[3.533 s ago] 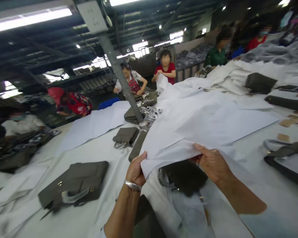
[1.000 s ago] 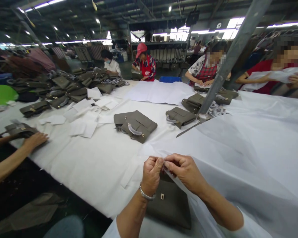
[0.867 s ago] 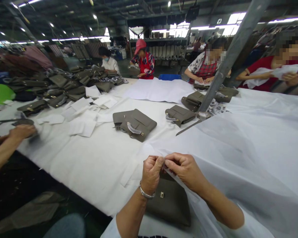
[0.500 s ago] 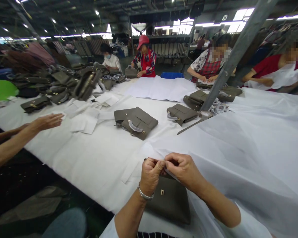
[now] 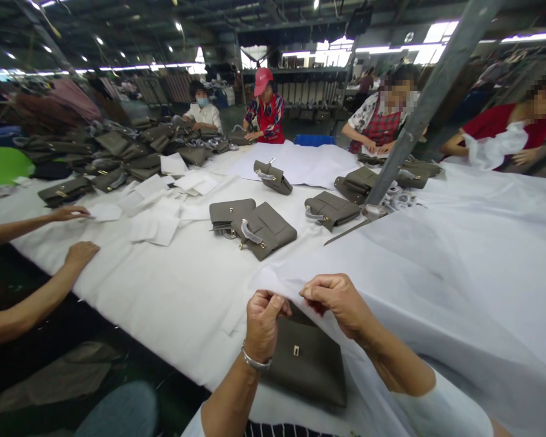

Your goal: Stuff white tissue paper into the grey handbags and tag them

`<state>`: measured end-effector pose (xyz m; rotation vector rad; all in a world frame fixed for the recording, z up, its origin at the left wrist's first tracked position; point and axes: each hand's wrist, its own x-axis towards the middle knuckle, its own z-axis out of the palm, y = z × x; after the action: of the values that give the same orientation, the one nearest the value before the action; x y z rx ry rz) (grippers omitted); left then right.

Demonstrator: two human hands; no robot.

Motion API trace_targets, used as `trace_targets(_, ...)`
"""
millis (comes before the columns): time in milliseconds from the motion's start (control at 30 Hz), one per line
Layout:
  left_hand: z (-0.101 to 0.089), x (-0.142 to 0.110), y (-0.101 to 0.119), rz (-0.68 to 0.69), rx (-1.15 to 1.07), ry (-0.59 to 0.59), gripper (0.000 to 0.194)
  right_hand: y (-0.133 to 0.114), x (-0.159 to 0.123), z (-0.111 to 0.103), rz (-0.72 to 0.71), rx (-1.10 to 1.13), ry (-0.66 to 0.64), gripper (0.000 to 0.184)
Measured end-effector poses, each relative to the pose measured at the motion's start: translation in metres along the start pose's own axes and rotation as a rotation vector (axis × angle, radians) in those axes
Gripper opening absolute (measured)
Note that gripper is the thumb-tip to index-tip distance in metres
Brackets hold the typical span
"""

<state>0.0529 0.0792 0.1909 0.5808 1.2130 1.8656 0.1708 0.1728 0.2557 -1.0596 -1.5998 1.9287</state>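
A dark olive handbag (image 5: 307, 367) with a small gold clasp plate lies on the table's near edge, right in front of my body. My left hand (image 5: 264, 315), with a silver bangle at its wrist, is closed above the bag's far left side. Across a small gap, my right hand (image 5: 330, 298) pinches its thumb and fingertips together over the far edge of the bag. Whatever either hand grips is too small or hidden to name. Beyond my hands, two more handbags (image 5: 273, 227) overlap, the front one with a wrapped handle.
White sheeting (image 5: 482, 273) spreads over the table to the right, near a slanted metal post (image 5: 418, 121). Another handbag (image 5: 332, 209) lies by the post. Paper sheets (image 5: 157, 218) and a bag pile (image 5: 131, 145) occupy the left. A co-worker's hand (image 5: 82, 254) rests there; others work opposite.
My hands have come apart, the left one shifting left. A handbag that was blurred in the air at left now lies farther right on the table. The left co-worker's hands have separated.
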Motion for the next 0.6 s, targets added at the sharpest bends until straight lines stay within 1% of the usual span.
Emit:
trace_targets(67,0.0,-0.002,0.002,-0.014,-0.007,-0.006,0.02,0.0,-0.001,0.003,0.044,0.007,-0.031,0.019)
trace_targets(100,0.001,-0.003,0.003,-0.023,-0.009,-0.024,0.02,0.001,-0.001,0.004,0.043,-0.009,-0.041,0.019)
trace_targets(233,0.002,-0.003,0.004,-0.057,0.012,-0.063,0.019,0.005,0.0,0.008,-0.014,-0.056,-0.044,0.019)
trace_targets(467,-0.001,0.003,-0.006,-0.106,0.024,-0.067,0.02,0.01,0.001,0.008,-0.03,-0.075,-0.077,0.013)
trace_targets(600,0.0,0.007,-0.01,-0.131,0.005,-0.082,0.02,0.009,0.002,0.008,0.026,-0.067,-0.066,0.019)
